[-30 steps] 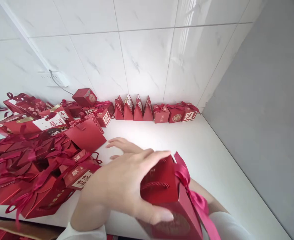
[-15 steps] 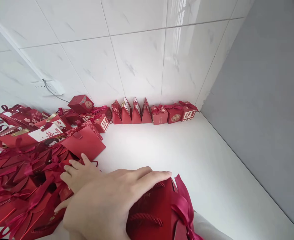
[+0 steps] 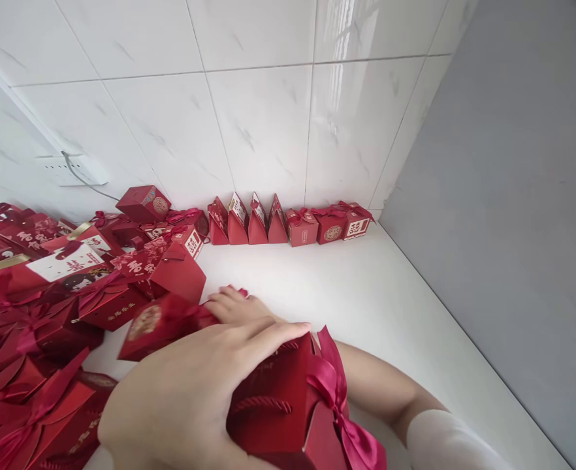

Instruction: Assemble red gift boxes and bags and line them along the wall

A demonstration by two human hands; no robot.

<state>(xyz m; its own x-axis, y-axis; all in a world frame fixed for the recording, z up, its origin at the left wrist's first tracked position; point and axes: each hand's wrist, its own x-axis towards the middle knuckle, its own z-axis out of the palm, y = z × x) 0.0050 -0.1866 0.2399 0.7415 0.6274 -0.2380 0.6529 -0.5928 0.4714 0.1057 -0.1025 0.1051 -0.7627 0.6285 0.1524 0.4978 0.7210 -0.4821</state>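
Note:
In the foreground my left hand [image 3: 185, 398] grips a red gift box [image 3: 281, 398] with twisted cord handles and a magenta ribbon bow [image 3: 337, 391] on its right side. Behind it my right hand [image 3: 236, 305], its arm coming from the right, has its fingers closed on a smaller red gift box [image 3: 163, 320] with a gold round emblem. That box is tilted and blurred, and my left hand hides part of it. A bit of ribbon shows beside the right fingers. Many red ribboned boxes [image 3: 28, 405] lie heaped at the left.
Along the tiled wall [image 3: 263, 117] stands a row of triangular boxes [image 3: 257, 225] and small cube boxes [image 3: 332, 225] on the white surface [image 3: 366, 287]. A grey panel [image 3: 503, 196] borders the right. A cord runs from a socket [image 3: 72, 171]. Red gift bags [image 3: 67, 261] crowd the left.
My right hand has drawn back rightward from the heap, bringing the emblem box away from the others. My left hand still holds its box, slightly further left in view.

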